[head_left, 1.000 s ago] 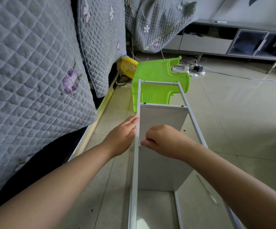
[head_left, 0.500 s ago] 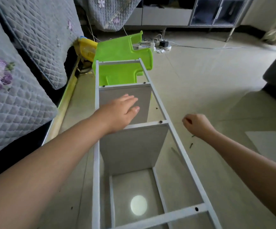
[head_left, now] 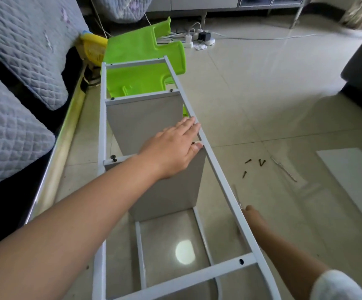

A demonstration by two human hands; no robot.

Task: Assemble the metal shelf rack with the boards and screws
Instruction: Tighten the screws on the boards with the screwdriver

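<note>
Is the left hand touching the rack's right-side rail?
Touching. The head view shows the left hand lying flat, its fingertips resting on the rail by the board.

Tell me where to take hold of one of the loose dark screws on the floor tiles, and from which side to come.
Pinch a loose screw across the middle of its shank, coming straight down from above. It lies flat on the tiled floor, right of the rack's long rail, with clear space around it. The right hand, mostly hidden behind that rail, seems the nearer one; the left hand rests on the rack.
</note>
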